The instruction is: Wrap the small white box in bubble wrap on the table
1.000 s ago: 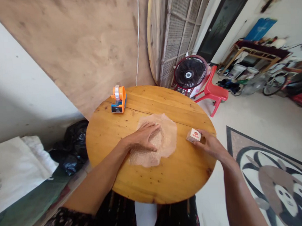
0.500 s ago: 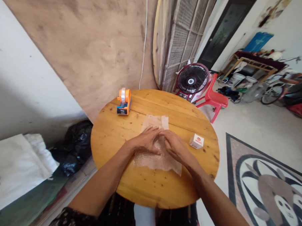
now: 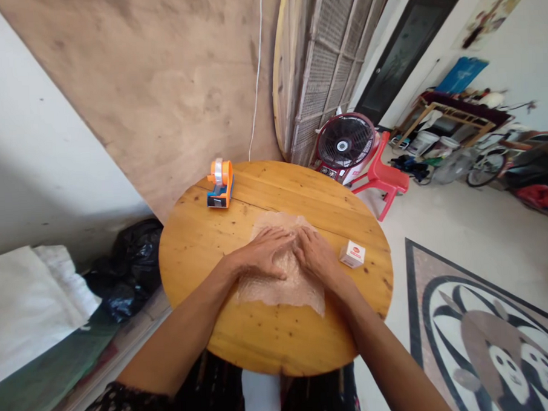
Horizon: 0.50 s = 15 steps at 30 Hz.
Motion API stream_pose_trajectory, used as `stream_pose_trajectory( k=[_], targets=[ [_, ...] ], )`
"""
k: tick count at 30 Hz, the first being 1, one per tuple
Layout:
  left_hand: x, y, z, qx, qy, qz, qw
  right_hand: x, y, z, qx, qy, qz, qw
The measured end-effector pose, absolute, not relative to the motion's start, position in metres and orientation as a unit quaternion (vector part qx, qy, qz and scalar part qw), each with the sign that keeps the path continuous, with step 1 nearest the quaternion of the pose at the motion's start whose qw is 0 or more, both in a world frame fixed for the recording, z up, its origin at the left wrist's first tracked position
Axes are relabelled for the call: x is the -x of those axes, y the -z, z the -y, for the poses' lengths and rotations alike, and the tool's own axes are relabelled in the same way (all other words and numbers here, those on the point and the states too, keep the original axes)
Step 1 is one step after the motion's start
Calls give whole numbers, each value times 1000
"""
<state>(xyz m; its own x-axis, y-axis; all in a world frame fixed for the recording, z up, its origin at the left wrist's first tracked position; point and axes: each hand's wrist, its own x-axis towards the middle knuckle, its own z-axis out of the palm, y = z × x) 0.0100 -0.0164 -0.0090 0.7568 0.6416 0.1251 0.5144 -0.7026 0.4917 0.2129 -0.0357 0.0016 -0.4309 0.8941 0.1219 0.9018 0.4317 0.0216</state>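
A sheet of brownish bubble wrap [image 3: 281, 284] lies in the middle of a round wooden table [image 3: 261, 333]. My left hand [image 3: 262, 253] rests flat on the sheet, fingers stretched toward the right. My right hand [image 3: 317, 255] lies flat beside it on the sheet's right half, fingers pointing away from me. Both hands hold nothing. A small white box with a red label [image 3: 352, 253] stands on the table just right of my right hand, not touched. An orange and blue tape dispenser [image 3: 219, 183] sits at the table's far left edge.
A plywood board [image 3: 160, 83] leans on the wall behind the table. A standing fan [image 3: 344, 145] and a red plastic chair [image 3: 382, 176] are beyond the far right edge. Black bags [image 3: 131, 266] lie left of the table. A patterned rug [image 3: 489, 341] covers the floor at right.
One second ago my right hand held the small box at the table's right edge. It let go and came onto the bubble wrap beside my left hand. The sheet now lies flatter.
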Motion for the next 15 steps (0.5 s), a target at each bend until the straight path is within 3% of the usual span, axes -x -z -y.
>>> stream_pose_trajectory(
  k=[15],
  targets=[
    [-8,8,19,-900,-168,-364,174,-214,-7,46,551,39,833,43]
  ],
)
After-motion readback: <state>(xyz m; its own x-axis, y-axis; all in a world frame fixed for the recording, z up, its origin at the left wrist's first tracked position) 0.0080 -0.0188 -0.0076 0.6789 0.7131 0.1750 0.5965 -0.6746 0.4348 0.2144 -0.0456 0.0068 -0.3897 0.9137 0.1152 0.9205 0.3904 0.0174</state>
